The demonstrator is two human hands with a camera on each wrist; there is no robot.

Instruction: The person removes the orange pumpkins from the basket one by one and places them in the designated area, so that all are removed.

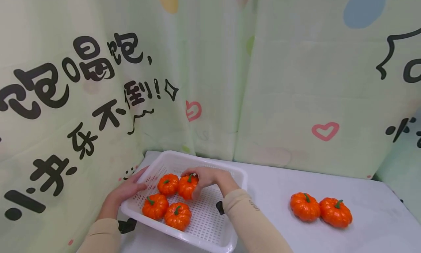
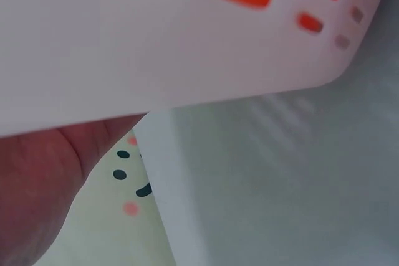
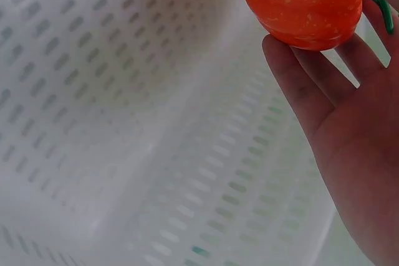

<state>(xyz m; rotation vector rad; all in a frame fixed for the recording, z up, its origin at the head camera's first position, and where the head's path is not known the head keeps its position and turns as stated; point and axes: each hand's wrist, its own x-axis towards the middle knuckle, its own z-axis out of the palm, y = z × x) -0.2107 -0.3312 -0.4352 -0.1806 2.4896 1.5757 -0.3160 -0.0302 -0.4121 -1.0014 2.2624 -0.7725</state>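
we see the right hand (image 1: 208,177) half closed round an orange pumpkin (image 1: 186,190) inside the white basket (image 1: 208,219), thumb on its near side, fingers over its far side. the squat pumpkin shows no clear long axis; its green stem points up in the head view, and we cannot tell whether its base touches the basket floor. what matters most, we judge, is how it lies: left of the right palm, close against the left-back pumpkin (image 1: 168,184), while bare floor spreads right of and below the palm. the left-front pumpkin (image 1: 155,206) and the middle-front pumpkin (image 1: 178,216) sit nearer us than that hand. the left hand (image 1: 129,189) grips the basket's left rim, thumb over it, its fingertips hidden from us. two loose pumpkins (image 1: 305,207) rest on the table (image 1: 269,180), well to the right hand's right, much nearer it than the left.
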